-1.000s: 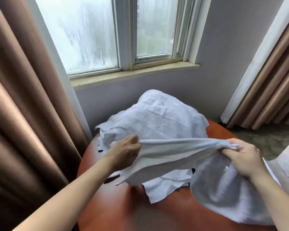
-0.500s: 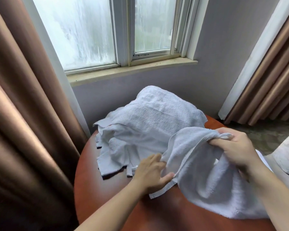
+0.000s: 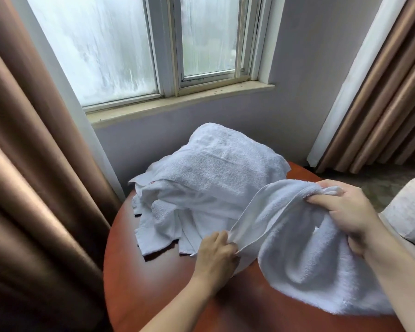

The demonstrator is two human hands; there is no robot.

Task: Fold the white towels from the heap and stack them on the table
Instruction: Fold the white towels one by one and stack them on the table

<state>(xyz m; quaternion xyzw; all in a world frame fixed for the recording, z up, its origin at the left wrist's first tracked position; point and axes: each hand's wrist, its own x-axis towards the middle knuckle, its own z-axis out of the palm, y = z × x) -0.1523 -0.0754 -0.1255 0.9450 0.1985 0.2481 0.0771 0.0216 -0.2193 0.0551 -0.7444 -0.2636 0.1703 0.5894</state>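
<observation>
White towel [image 3: 297, 238] stretched between a person's two hands over a round reddish-brown worktop [image 3: 163, 286], lower right of the frame. Its hemmed edge runs on a slant, from the left hand [image 3: 216, 255] low in the centre of the frame up to the right hand [image 3: 345, 212] at middle right. That slanted line is the cloth's long axis as held. Below it, the bulk of the towel sags in soft folds and rests on the worktop at the lower right, under the right forearm.

The left hand sits close to the worktop with fingers curled, pinching the lower end of the hem. The right hand is raised higher, thumb and fingers closed on a bunched corner of the same towel, a small tuft of cloth poking out past the knuckles.

Behind the held towel, touching its far side, lies the heap [image 3: 213, 173] of unfolded white towels, mounded at the back of the worktop in the centre of the frame. A fogged window [image 3: 134, 44] fills the upper centre, with brown curtains [image 3: 29, 176] at both sides.
</observation>
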